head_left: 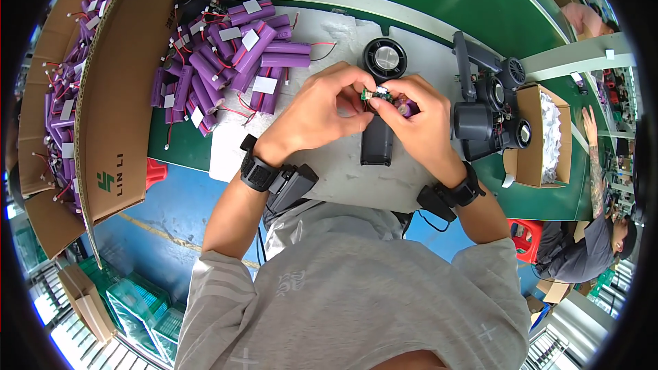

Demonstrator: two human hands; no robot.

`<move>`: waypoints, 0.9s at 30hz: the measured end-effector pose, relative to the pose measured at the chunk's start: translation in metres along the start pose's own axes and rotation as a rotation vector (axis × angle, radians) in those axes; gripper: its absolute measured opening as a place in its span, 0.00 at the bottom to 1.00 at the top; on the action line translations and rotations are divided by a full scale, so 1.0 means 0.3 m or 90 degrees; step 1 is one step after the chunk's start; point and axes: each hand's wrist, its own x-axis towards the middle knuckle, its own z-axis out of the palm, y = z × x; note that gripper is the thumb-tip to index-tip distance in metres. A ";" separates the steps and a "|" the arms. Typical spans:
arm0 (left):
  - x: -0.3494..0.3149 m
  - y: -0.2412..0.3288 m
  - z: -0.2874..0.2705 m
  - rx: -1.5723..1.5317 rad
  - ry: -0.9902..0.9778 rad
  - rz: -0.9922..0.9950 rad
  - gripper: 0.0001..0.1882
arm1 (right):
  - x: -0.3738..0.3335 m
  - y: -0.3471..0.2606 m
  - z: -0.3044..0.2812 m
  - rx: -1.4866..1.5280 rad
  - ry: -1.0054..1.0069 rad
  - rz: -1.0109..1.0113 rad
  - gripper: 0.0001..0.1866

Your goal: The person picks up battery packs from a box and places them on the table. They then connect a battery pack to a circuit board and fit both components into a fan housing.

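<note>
Pinching a small circuit board (378,95), the left hand (312,113) and right hand (426,122) nearly meet over a dark device (385,59), a purple battery (408,107) at the right; the board seems not yet enclosed. Loose batteries (205,70) lie leftward, other devices (473,122) rightward.

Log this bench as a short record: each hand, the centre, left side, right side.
left hand: at a small green circuit board
right hand: at the same board, purple battery showing within its grip
centre: dark round part beyond the hands, dark handle on the near side
left side: heaped purple batteries, large cardboard box
right side: dark device housings, open carton
</note>
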 end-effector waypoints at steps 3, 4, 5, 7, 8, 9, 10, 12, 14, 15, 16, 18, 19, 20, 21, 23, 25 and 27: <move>0.000 0.012 0.007 -0.028 -0.013 -0.087 0.18 | -0.003 -0.007 -0.004 0.020 0.001 0.003 0.10; 0.000 0.011 0.006 -0.027 -0.014 -0.088 0.18 | -0.005 -0.007 -0.005 0.030 0.001 0.006 0.09; 0.001 0.008 0.005 -0.026 -0.023 -0.092 0.18 | -0.008 -0.005 -0.006 0.031 0.002 0.007 0.09; 0.005 0.009 0.003 -0.025 -0.042 -0.102 0.18 | -0.011 0.001 -0.010 0.019 0.013 0.009 0.08; 0.006 0.018 0.005 -0.025 -0.044 -0.103 0.18 | -0.012 0.004 -0.010 0.013 0.018 0.011 0.07; 0.006 0.027 0.010 0.014 -0.040 -0.112 0.18 | -0.013 0.005 -0.010 0.014 0.019 0.013 0.07; 0.007 0.042 0.016 0.053 -0.036 -0.121 0.17 | -0.012 0.005 -0.012 0.008 0.015 0.017 0.07; 0.010 0.053 0.028 0.091 -0.034 -0.132 0.17 | -0.013 0.002 -0.015 -0.004 0.006 0.027 0.07; 0.010 0.056 0.039 0.111 -0.003 -0.124 0.16 | -0.014 0.002 -0.015 -0.002 0.000 0.032 0.07; 0.010 0.056 0.044 0.120 0.013 -0.120 0.16 | -0.013 0.002 -0.014 -0.001 -0.006 0.035 0.07; 0.009 0.053 0.049 0.120 0.012 -0.122 0.16 | -0.014 0.002 -0.014 0.001 -0.012 0.037 0.06; 0.007 0.045 0.058 0.139 0.028 -0.076 0.16 | -0.012 -0.002 -0.012 0.003 -0.010 0.037 0.07; 0.005 0.042 0.059 0.149 0.036 -0.054 0.16 | -0.012 -0.005 -0.011 0.006 -0.008 0.036 0.07; 0.003 0.040 0.060 0.148 0.036 -0.055 0.16 | -0.012 -0.006 -0.009 0.008 -0.006 0.034 0.07; 0.000 0.038 0.059 0.149 0.034 -0.053 0.16 | -0.014 -0.006 -0.007 0.009 -0.007 0.035 0.07; 0.003 0.038 0.061 0.149 0.031 -0.048 0.16 | -0.018 0.000 -0.006 0.004 -0.003 0.024 0.07; 0.005 0.042 0.051 0.118 0.013 -0.061 0.16 | -0.019 0.003 -0.010 0.002 -0.002 0.020 0.07; 0.007 0.046 0.034 0.057 -0.022 -0.087 0.17 | -0.012 0.001 -0.021 0.003 -0.025 0.017 0.07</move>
